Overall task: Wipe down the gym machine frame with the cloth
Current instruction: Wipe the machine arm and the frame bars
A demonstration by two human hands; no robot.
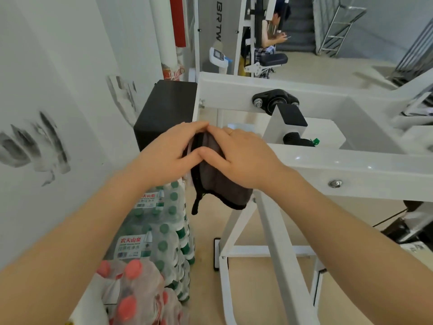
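Both hands meet at the corner of the white painted steel gym machine frame (351, 165), and both hold the folded dark grey cloth with black edging (218, 181). The left hand (168, 153) pinches the cloth's upper edge between thumb and fingertips. The right hand (243, 158) lies over the cloth from the other side, thumb tucked under against the fabric and fingers curled over its top; it wears a thin ring. The thumbs of the two hands touch. The cloth hangs just at the end of the near horizontal beam, its lower edge and a short black loop dangling free; whether it presses on the metal is hard to tell, since the hands cover that spot.

Behind the hands stands a black rectangular box (164, 109). Below the left forearm are shrink-wrapped packs of green-capped water bottles (161, 233) and red-capped bottles (131, 289). A seated person (271, 31) is far back.
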